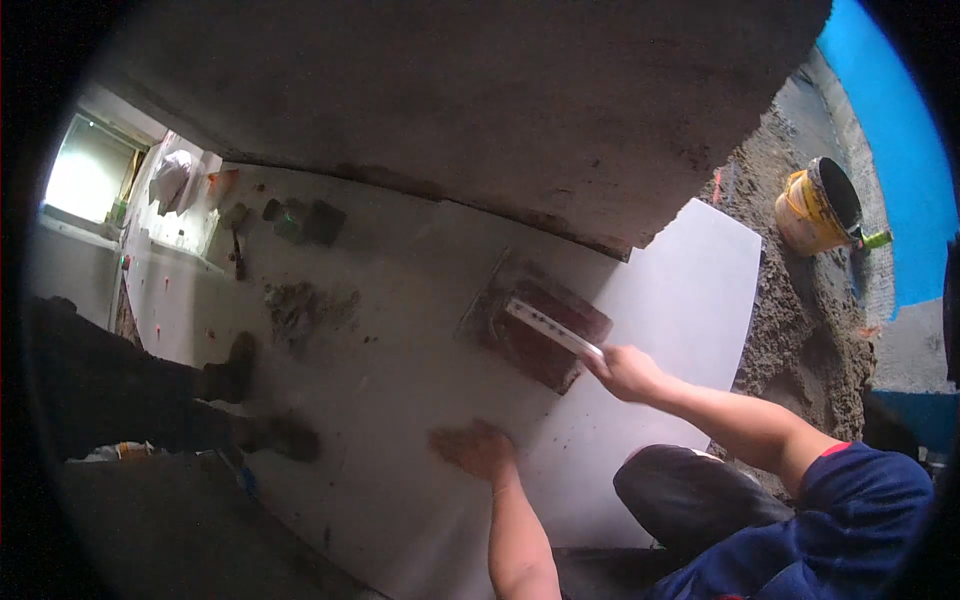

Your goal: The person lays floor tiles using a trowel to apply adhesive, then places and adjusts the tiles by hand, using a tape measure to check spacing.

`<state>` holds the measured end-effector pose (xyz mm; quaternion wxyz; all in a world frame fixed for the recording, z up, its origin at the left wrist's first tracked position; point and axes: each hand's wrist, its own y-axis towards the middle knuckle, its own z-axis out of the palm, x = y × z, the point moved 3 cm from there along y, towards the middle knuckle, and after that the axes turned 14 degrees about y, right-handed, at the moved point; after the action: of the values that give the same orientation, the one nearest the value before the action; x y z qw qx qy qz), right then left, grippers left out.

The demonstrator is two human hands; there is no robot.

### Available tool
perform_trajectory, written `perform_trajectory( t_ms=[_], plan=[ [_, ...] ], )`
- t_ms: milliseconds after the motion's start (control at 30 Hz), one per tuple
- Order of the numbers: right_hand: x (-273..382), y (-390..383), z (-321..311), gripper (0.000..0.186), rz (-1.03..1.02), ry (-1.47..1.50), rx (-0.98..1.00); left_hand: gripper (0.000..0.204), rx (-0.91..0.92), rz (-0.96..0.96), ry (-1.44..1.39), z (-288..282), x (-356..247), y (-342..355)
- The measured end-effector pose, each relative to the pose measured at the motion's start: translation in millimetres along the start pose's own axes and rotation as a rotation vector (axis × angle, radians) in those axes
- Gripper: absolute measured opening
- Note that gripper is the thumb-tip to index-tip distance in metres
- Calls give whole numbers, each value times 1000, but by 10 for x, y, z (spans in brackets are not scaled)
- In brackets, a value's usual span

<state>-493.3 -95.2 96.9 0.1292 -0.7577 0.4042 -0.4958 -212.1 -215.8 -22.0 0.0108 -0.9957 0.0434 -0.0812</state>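
while a pale handle [550, 327] is gripped by the right hand [628, 373], the left hand [475, 450] is held open.
the handle is seen across a flat reddish-brown piece [585, 318] over the white slab [690, 280]; whether the slab is touched by the blurred left hand cannot be told. a yellow bucket [797, 218] is set on a sandy grey-brown bed [790, 345] beyond the slab's right edge.

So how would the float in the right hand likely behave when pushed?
The float is probably stiff: its handle looks straight. Its broad, flat face should resist rolling. The smooth-looking white surface might let it slide.
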Motion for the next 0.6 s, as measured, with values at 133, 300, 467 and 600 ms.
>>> perform_trajectory(
  t_ms=[133,300,467,600],
  plan=[
    [718,570,13,66,61,57,222,72,-32,-49,-83,-118,32,134],
    [430,636,207,64,-277,-122,19,75,13,-32,-251,-53,55,242],
    [1186,825,134,69,26,106,195,75,52,-37,-102,71,96,379],
    [524,799,356,76,-296,29,-64,76,37,-21,-381,187,99,343]
  ],
)
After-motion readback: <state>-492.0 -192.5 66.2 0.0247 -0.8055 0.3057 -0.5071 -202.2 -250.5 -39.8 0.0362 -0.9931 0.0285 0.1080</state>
